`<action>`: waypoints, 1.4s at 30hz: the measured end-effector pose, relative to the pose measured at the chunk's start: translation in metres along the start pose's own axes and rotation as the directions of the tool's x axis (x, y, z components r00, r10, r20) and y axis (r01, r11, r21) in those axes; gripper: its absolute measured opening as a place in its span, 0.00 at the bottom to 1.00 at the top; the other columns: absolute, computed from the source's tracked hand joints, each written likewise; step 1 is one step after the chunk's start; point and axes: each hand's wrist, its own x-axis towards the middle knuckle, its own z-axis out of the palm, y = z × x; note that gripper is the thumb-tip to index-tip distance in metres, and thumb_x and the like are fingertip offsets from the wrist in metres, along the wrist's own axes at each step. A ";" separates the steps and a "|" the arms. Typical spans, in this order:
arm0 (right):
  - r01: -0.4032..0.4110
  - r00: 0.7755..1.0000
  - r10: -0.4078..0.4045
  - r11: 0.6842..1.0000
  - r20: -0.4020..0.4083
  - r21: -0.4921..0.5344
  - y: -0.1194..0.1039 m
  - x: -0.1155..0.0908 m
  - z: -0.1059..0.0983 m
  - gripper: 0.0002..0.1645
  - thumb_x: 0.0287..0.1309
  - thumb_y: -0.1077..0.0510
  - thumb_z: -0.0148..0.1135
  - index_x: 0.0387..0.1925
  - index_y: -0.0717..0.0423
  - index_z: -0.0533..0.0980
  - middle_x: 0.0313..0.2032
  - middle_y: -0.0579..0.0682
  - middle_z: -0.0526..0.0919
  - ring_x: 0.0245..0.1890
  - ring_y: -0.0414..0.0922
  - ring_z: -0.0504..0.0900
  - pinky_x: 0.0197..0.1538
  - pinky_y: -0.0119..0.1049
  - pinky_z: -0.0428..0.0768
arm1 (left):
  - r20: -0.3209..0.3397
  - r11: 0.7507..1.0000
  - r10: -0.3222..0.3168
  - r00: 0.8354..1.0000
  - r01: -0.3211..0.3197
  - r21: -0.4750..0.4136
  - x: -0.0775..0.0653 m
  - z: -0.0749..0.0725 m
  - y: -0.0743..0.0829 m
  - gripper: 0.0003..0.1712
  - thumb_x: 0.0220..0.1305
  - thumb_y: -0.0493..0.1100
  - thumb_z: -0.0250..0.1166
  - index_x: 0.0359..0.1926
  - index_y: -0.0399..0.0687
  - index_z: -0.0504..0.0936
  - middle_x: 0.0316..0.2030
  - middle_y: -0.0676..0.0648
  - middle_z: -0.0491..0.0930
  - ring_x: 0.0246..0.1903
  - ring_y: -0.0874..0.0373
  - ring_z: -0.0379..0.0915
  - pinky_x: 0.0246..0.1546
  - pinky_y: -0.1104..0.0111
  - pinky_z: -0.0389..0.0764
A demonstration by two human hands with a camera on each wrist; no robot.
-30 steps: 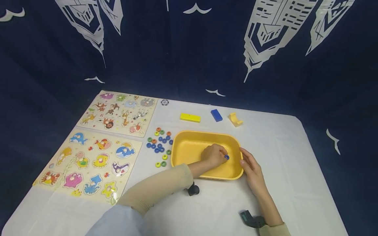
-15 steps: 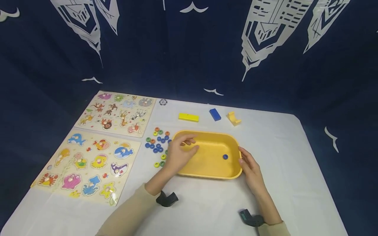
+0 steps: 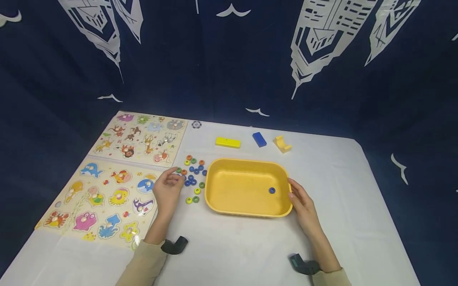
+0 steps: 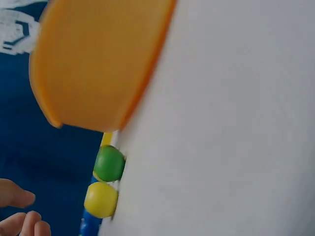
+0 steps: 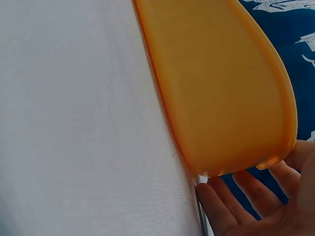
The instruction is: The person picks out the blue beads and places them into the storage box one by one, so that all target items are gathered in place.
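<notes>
A yellow plastic tub (image 3: 247,212) stands on the white table with one blue bead (image 3: 272,190) lying inside, toward its right end. My right hand (image 3: 305,206) rests against the tub's right end, its fingers (image 5: 256,189) spread along the outer wall and its thumb up by the rim. To the left of the tub, my left hand (image 3: 167,194) is at the left side of the loose beads, fingertips right by the blue ones. In the left wrist view a gap shows between its thumb and fingers. A green bead (image 4: 109,163) and a yellow bead (image 4: 101,199) sit close by.
Two wooden puzzle boards, one with sea animals (image 3: 118,196) and one with land animals (image 3: 143,137), lie at the left. Behind the tub are a yellow block (image 3: 228,142), a blue block (image 3: 259,139) and a pale curved block (image 3: 282,144). A dark curtain (image 3: 214,59) hangs behind the table.
My left hand has let go of the blue bead inside the tub and moved left, out over the rim to the loose beads. The right hand has stayed at the tub's right end.
</notes>
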 end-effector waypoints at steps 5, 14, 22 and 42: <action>0.009 1.000 -0.009 1.000 0.006 -0.001 -0.005 -0.001 0.003 0.25 0.64 0.55 0.44 0.63 0.51 0.59 0.63 0.55 0.61 0.58 0.29 0.62 0.52 0.14 0.63 | -0.028 0.997 -0.039 0.999 0.041 0.073 0.001 0.001 -0.014 0.21 0.46 0.37 0.66 0.45 0.47 0.78 0.25 0.49 0.78 0.20 0.63 0.71 0.17 0.75 0.72; 0.031 1.000 -0.031 0.999 0.005 0.008 -0.004 -0.001 0.002 0.25 0.64 0.56 0.44 0.63 0.53 0.58 0.63 0.57 0.60 0.59 0.29 0.61 0.52 0.14 0.62 | -0.087 0.975 -0.045 0.995 0.062 0.212 0.007 0.011 -0.028 0.21 0.46 0.37 0.64 0.46 0.44 0.78 0.22 0.48 0.78 0.18 0.59 0.72 0.20 0.71 0.70; 0.027 0.999 -0.027 1.000 0.016 0.006 -0.002 -0.001 0.001 0.26 0.64 0.55 0.43 0.63 0.50 0.58 0.63 0.56 0.59 0.60 0.30 0.60 0.52 0.14 0.63 | -0.111 0.939 0.036 0.993 0.004 0.344 0.008 0.014 -0.027 0.16 0.44 0.35 0.62 0.39 0.39 0.80 0.19 0.46 0.78 0.18 0.55 0.72 0.19 0.68 0.67; 0.023 1.000 -0.024 1.000 0.018 0.008 -0.006 -0.002 0.001 0.25 0.64 0.58 0.43 0.63 0.55 0.57 0.63 0.57 0.59 0.63 0.53 0.58 0.51 0.14 0.63 | 0.413 0.934 0.287 0.864 -0.349 0.082 -0.032 0.063 0.084 0.11 0.46 0.41 0.66 0.35 0.50 0.79 0.26 0.54 0.80 0.20 0.67 0.73 0.20 0.77 0.73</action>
